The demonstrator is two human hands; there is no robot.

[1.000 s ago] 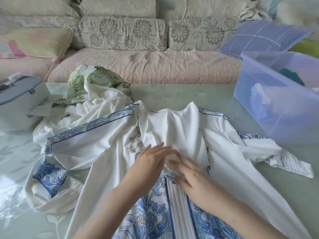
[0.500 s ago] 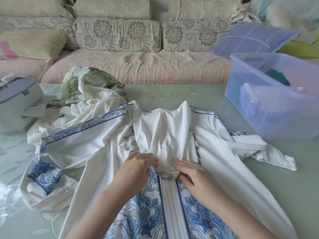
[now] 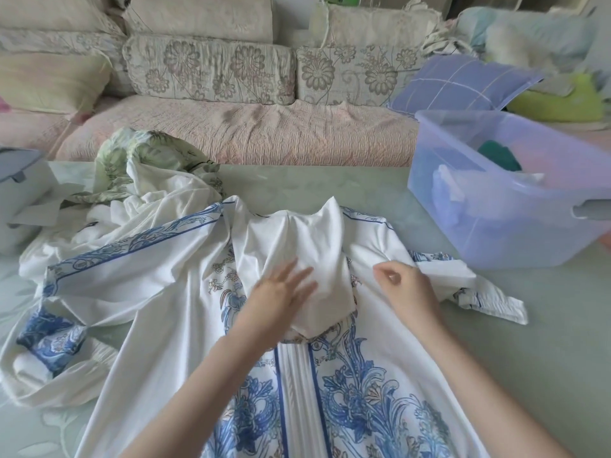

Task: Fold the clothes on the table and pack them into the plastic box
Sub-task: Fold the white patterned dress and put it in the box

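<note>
Resting flat, left hand (image 3: pixel 281 289) presses dress (image 3: pixel 172 292); right hand (image 3: pixel 403 285) pinches it.

Setting: home living room. Sofa (image 3: pixel 205 18) with floral back cushions (image 3: pixel 211 67) and a pink quilted seat cover (image 3: pixel 264 137) runs behind the pale green table (image 3: pixel 330 183), a checked pillow (image 3: pixel 463 84) at its right end. White-and-blue garment (image 3: pixel 165 285) and plastic box (image 3: pixel 496 233) holding clothes sit on the table: household laundry.
</note>
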